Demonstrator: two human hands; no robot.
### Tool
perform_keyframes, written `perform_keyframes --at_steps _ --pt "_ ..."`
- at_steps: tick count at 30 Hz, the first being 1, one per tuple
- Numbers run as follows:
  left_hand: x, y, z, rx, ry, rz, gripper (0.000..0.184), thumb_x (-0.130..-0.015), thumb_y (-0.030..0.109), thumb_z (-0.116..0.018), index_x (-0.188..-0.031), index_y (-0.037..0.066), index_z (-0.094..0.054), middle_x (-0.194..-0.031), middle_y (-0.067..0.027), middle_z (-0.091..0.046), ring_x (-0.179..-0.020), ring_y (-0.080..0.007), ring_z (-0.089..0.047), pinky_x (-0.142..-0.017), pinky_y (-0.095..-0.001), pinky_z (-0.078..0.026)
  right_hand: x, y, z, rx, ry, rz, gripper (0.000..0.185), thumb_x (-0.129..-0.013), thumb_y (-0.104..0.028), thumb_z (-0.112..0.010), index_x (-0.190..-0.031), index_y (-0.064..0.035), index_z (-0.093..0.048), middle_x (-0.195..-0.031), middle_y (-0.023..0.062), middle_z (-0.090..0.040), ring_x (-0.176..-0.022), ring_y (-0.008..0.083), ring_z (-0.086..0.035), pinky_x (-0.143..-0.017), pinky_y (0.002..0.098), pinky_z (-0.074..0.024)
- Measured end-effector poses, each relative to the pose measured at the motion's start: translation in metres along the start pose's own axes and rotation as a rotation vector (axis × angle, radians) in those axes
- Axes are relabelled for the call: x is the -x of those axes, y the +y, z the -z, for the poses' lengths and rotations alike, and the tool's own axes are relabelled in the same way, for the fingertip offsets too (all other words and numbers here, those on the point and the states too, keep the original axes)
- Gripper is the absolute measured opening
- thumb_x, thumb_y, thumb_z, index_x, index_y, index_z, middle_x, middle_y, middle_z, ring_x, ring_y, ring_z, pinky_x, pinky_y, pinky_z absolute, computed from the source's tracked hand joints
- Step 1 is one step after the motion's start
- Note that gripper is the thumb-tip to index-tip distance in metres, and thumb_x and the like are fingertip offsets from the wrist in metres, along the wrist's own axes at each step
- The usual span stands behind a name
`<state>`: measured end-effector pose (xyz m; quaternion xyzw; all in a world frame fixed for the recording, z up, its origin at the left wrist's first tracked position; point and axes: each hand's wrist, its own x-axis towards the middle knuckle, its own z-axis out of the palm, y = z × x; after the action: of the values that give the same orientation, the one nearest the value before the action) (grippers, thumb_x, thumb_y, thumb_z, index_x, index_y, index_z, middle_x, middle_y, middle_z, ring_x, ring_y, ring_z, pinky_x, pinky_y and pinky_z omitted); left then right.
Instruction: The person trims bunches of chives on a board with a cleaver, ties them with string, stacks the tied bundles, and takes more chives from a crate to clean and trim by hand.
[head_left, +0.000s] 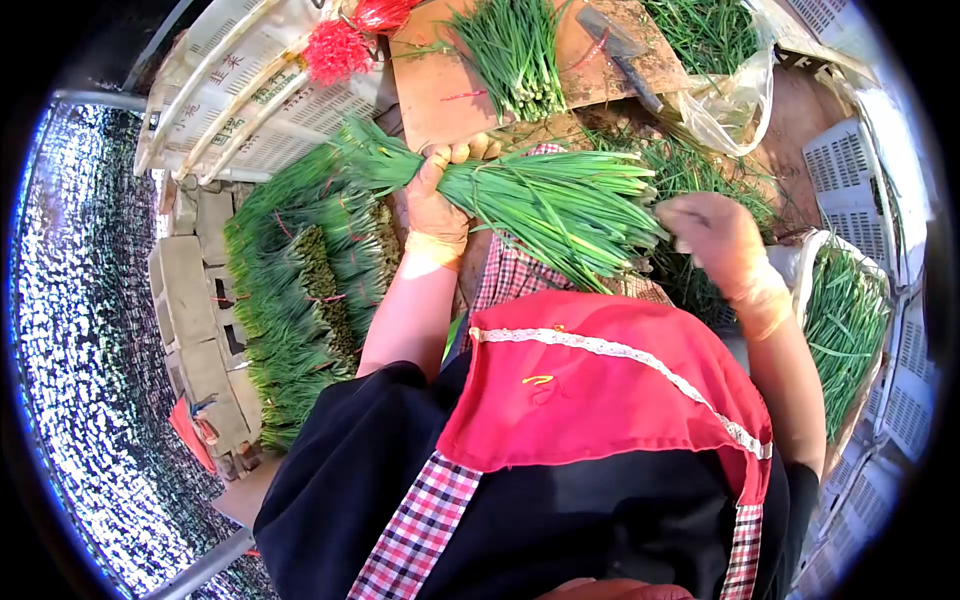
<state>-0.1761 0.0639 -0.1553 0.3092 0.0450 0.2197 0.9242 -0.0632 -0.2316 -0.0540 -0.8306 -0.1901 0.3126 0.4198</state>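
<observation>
Black cloth of a shirt fills six o'clock, under a red apron that hides part of the lap. A dark, glittering sheet lies at nine o'clock, with tied green bundles stacked inside it. White crates stand at ten to eleven o'clock; more crates are at two. At twelve is a brown board. The long green bunch lies across the centre, stems toward three o'clock, covering part of the ground behind. An open sack of greens is at three to four, and a clear bag at one. A smaller bunch and a knife lie on the board, beside red ties.

The left hand has its fingers closed round the long green bunch. The right hand is at its stem ends, blurred; whether the fingers grip stems cannot be told.

Red characters on a white crate read "韭菜"; the other lettering is too small to read surely.
</observation>
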Motion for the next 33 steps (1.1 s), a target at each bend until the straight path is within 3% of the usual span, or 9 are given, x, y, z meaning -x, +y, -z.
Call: perform_keyframes --at_steps 7,11,15,18,20,24,27,31,33 --pt "0.009 0.008 -0.01 0.016 0.022 -0.02 0.008 -0.083 0.017 -0.059 -0.083 0.009 -0.058 -0.09 -0.0053 -0.062 -0.104 -0.0286 -0.056 -0.095 -0.0505 -0.039 -0.023 -0.012 -0.037 0.443 -0.041 0.196 0.052 -0.067 -0.028 -0.075 -0.107 0.0004 -0.059 -0.071 0.0071 -0.058 -0.062 0.0154 -0.053 -0.059 0.028 -0.0438" --pt "0.004 0.007 -0.002 -0.032 -0.011 -0.041 0.007 -0.081 0.016 -0.061 -0.083 0.009 -0.06 -0.091 -0.0055 -0.063 -0.102 -0.0279 -0.056 -0.094 -0.0517 -0.04 -0.019 -0.004 -0.033 0.391 0.026 0.254 0.048 -0.07 -0.042 -0.069 -0.098 -0.0039 -0.063 -0.089 0.0178 -0.064 -0.082 0.032 -0.062 -0.074 0.0371 -0.0481" --pt "0.003 0.008 -0.007 0.013 -0.041 -0.032 0.007 -0.079 0.015 -0.063 -0.082 0.009 -0.061 -0.091 -0.0058 -0.064 -0.102 -0.0286 -0.057 -0.094 -0.0521 -0.04 -0.018 -0.014 -0.014 0.543 0.192 0.171 0.033 -0.073 -0.038 -0.069 -0.07 -0.0063 -0.058 -0.063 0.0134 -0.058 -0.06 0.0295 -0.058 -0.056 0.0359 -0.0452" --pt "0.005 0.009 -0.014 0.066 -0.044 -0.03 0.009 -0.076 0.013 -0.065 -0.081 0.007 -0.061 -0.092 -0.0092 -0.064 -0.101 -0.031 -0.057 -0.094 -0.052 -0.04 -0.019 -0.028 -0.014 0.542 0.246 0.342 0.026 -0.075 -0.033 -0.066 -0.085 -0.0097 -0.062 -0.073 0.0138 -0.062 -0.068 0.0307 -0.06 -0.06 0.0372 -0.0472" --pt "0.004 0.008 -0.015 0.129 -0.027 -0.021 0.011 -0.073 0.011 -0.066 -0.081 0.005 -0.061 -0.093 -0.0123 -0.063 -0.1 -0.0331 -0.057 -0.094 -0.0518 -0.04 -0.03 -0.028 -0.025 0.521 0.227 0.59 0.028 -0.076 -0.022 -0.067 -0.101 -0.0111 -0.064 -0.062 0.0069 -0.054 -0.05 0.0161 -0.049 -0.05 0.0299 -0.0411" --pt "0.004 0.011 -0.016 0.104 -0.033 -0.02 0.01 -0.073 0.01 -0.066 -0.08 0.005 -0.061 -0.092 -0.0122 -0.064 -0.1 -0.0332 -0.057 -0.095 -0.0507 -0.04 -0.056 -0.035 -0.044 0.742 0.082 0.635 0.023 -0.075 -0.01 -0.065 -0.098 -0.0067 -0.064 -0.082 0.013 -0.064 -0.077 0.0218 -0.064 -0.067 0.0318 -0.0492" --pt "0.005 0.012 -0.018 0.074 -0.055 0.0 0.013 -0.075 0.013 -0.066 -0.088 0.01 -0.062 -0.093 -0.0064 -0.064 -0.104 -0.0296 -0.056 -0.095 -0.0507 -0.039 -0.052 -0.057 -0.052 0.382 0.072 0.768 0.015 -0.078 -0.018 -0.063 -0.088 -0.0064 -0.065 -0.08 0.0124 -0.064 -0.071 0.0274 -0.061 -0.063 0.0351 -0.0483" --pt "0.005 0.012 -0.022 0.085 -0.046 -0.014 0.01 -0.077 0.013 -0.064 -0.087 0.01 -0.062 -0.096 -0.0074 -0.065 -0.105 -0.0289 -0.056 -0.097 -0.0489 -0.038 -0.023 -0.089 -0.026 -0.465 -0.269 0.302 0.007 -0.081 -0.004 -0.061 -0.086 -0.0037 -0.065 -0.082 0.0042 -0.063 -0.066 0.0082 -0.056 -0.055 0.0191 -0.0438" --pt "0.007 0.014 -0.028 0.141 0.027 0.034 0.01 -0.077 0.013 -0.064 -0.086 0.01 -0.063 -0.098 -0.0081 -0.065 -0.106 -0.0293 -0.056 -0.098 -0.0494 -0.037 -0.017 -0.081 0.005 -0.228 -0.084 0.355 0.01 -0.085 -0.008 -0.057 -0.091 -0.003 -0.063 -0.083 0.0042 -0.064 -0.065 0.0081 -0.056 -0.055 0.0176 -0.0435"
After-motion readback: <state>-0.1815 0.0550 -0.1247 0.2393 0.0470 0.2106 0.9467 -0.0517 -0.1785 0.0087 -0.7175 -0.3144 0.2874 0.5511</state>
